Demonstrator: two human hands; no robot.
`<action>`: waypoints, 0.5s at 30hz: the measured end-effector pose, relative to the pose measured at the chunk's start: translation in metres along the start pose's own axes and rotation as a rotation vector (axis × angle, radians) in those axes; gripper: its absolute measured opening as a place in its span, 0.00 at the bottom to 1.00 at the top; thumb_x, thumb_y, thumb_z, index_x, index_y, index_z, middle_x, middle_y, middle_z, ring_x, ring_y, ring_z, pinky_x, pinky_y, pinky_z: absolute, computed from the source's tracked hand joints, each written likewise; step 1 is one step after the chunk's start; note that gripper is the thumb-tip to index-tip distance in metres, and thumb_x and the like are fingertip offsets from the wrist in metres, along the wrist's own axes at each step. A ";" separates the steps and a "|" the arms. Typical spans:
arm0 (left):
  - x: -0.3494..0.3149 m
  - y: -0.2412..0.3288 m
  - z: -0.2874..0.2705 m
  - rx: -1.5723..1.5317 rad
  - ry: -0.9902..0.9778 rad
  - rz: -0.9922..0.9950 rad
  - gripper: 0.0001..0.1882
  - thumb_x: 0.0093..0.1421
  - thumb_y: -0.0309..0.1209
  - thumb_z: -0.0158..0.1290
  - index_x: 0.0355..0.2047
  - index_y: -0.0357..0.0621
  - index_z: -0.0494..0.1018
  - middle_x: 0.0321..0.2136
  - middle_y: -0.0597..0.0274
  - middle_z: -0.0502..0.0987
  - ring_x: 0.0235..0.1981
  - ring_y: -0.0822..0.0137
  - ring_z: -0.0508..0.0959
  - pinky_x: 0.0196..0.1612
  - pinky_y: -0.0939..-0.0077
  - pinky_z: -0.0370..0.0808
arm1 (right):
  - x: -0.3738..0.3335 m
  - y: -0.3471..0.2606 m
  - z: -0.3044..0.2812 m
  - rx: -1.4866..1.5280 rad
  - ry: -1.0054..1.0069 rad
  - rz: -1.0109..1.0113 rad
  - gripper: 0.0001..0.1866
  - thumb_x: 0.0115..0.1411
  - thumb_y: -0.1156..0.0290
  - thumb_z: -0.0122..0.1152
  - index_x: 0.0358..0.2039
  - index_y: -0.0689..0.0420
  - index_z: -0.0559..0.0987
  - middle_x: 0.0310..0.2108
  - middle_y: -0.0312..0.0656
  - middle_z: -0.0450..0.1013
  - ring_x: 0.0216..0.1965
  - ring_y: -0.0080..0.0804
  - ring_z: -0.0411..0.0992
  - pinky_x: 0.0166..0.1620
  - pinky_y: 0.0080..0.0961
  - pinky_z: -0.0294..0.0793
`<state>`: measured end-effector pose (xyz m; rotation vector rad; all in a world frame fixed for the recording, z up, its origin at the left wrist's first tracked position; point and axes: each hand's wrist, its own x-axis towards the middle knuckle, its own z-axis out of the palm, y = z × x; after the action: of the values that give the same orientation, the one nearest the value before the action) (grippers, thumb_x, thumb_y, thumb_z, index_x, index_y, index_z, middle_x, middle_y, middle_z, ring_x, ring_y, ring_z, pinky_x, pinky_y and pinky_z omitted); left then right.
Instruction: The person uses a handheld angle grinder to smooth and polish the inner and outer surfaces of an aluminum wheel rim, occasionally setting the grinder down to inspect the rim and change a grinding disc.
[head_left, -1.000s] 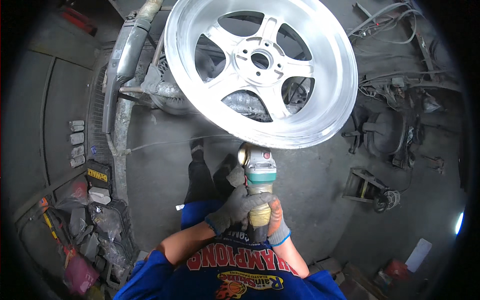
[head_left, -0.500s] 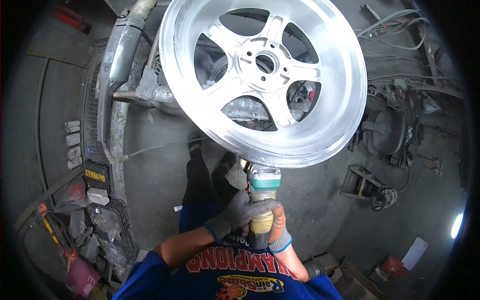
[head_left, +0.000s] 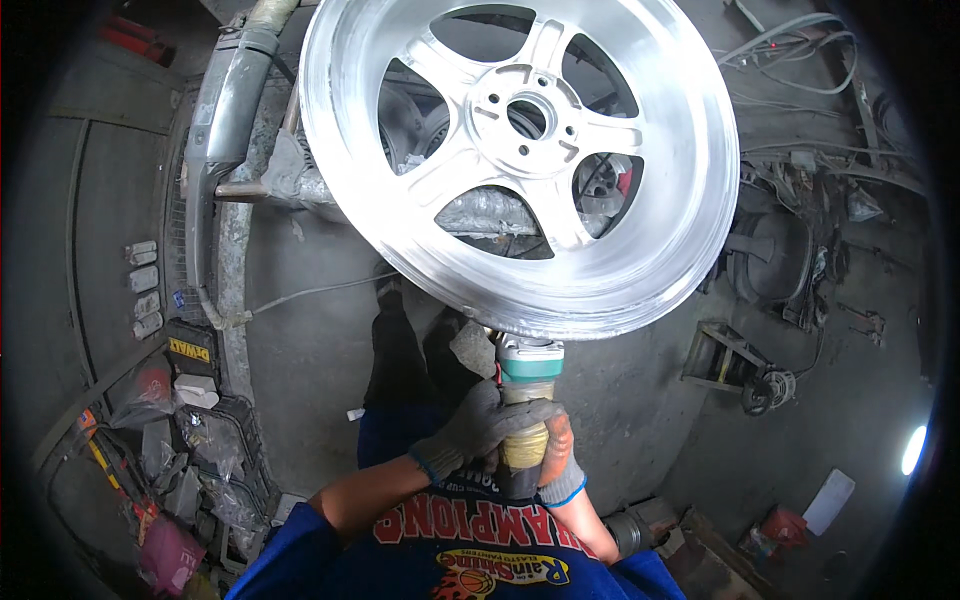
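A large silver alloy wheel rim (head_left: 520,130) with five spokes fills the upper middle of the head view, its outer edge tilted toward me. Both my hands grip an angle grinder (head_left: 531,362) with a green and silver head and yellow tape round its body. My left hand (head_left: 482,422), in a grey glove, wraps the body from the left. From the other side, my right hand (head_left: 560,448), gloved in orange and grey, is closed round the same taped part. The grinder's head meets the wheel's lower edge; its disc is mostly hidden beneath it.
At the left stands a grey metal frame (head_left: 222,120) with a pipe. Plastic bags and tool cases (head_left: 225,440) lie at the lower left. Cables (head_left: 800,55) hang at the upper right; a small metal stand (head_left: 718,358) sits on the floor at the right.
The wheel sits slightly larger and a little further left and lower in view. Both hands keep their hold on the grinder, nearly unmoved.
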<state>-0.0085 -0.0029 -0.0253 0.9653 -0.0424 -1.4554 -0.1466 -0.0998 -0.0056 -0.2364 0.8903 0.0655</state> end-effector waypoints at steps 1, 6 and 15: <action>0.000 0.003 0.000 -0.024 -0.016 -0.083 0.11 0.60 0.34 0.58 0.38 0.41 0.73 0.29 0.65 0.77 0.28 0.76 0.76 0.30 0.79 0.74 | 0.000 0.000 -0.001 -0.023 0.032 -0.012 0.35 0.62 0.44 0.53 0.57 0.62 0.66 0.52 0.51 0.71 0.50 0.45 0.72 0.54 0.44 0.72; 0.000 0.016 0.003 -0.082 -0.037 -0.275 0.12 0.59 0.34 0.58 0.39 0.41 0.73 0.30 0.65 0.77 0.34 0.75 0.76 0.39 0.75 0.74 | -0.002 -0.001 -0.003 -0.027 0.023 -0.050 0.34 0.62 0.45 0.53 0.56 0.62 0.67 0.51 0.50 0.71 0.49 0.44 0.73 0.52 0.42 0.74; 0.007 0.004 0.003 -0.086 -0.015 0.027 0.12 0.60 0.33 0.58 0.40 0.41 0.73 0.34 0.64 0.77 0.35 0.75 0.76 0.39 0.75 0.74 | 0.003 -0.002 -0.007 0.068 -0.030 -0.007 0.33 0.62 0.47 0.53 0.56 0.62 0.67 0.51 0.50 0.71 0.49 0.44 0.73 0.52 0.41 0.74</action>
<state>-0.0060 -0.0108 -0.0250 0.8811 -0.0036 -1.4286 -0.1497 -0.1036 -0.0119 -0.1748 0.8609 0.0326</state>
